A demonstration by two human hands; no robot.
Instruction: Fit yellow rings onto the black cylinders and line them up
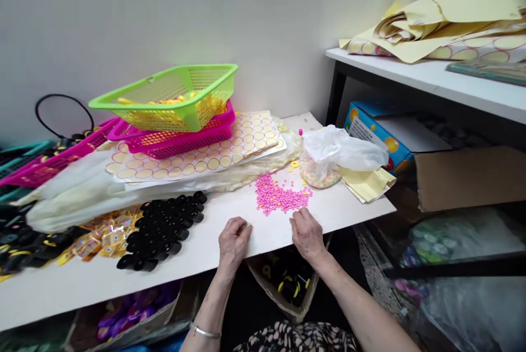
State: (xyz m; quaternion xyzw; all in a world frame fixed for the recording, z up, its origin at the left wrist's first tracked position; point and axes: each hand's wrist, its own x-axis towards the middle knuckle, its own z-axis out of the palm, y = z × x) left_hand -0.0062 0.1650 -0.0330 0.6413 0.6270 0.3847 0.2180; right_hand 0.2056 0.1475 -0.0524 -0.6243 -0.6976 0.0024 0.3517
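many pink beads (pixel 267 194) lie loose at our twelve o'clock, seemingly left to do, black pieces (pixel 164 226) grouped at nine look perhaps finished, and our left hand (pixel 234 240) and right hand (pixel 307 234) curl their fingers, though we cannot tell whether they grip anything

Many tiny, rounded pink beads (pixel 284 199) lie loose on the right half of the pale tabletop (pixel 266 234). They form a shallow, uneven heap, roughly L-shaped: one arm reaches toward the far left, the other stretches right. A few yellow pieces (pixel 279 203) show among them. Stray beads sit just apart along the far side; finer detail is too small to make out.
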